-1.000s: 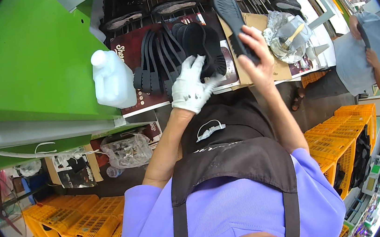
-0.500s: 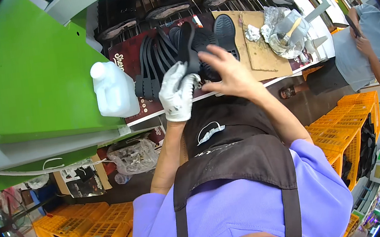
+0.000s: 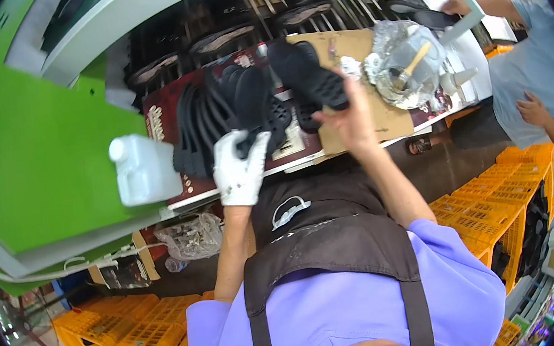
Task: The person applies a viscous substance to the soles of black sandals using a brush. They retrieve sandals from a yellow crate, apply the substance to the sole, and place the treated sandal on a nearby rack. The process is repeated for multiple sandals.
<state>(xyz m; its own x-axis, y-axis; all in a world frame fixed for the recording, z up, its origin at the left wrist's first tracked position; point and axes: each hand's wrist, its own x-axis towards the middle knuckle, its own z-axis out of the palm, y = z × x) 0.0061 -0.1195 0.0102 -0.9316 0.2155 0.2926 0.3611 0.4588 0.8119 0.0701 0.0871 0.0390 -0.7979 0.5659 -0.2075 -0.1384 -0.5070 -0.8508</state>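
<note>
My left hand (image 3: 241,167) wears a white glove and grips a black shoe sole (image 3: 252,104) at the front of a row of upright black soles (image 3: 200,124) on the bench. My bare right hand (image 3: 347,118) holds another black sole (image 3: 307,74) tilted above a brown cardboard sheet (image 3: 380,117). The two hands are close together over the bench's front edge.
A white plastic jug (image 3: 143,169) stands left of the soles beside a green panel (image 3: 36,159). A foil-lined bowl with a brush (image 3: 405,66) sits at the right. Another person in a light blue shirt (image 3: 529,79) works at the far right. Orange crates (image 3: 507,215) lie below.
My right hand lowered its sole toward the stack, then lifted it rightward over the cardboard. The gloved left hand stayed at the row of soles.
</note>
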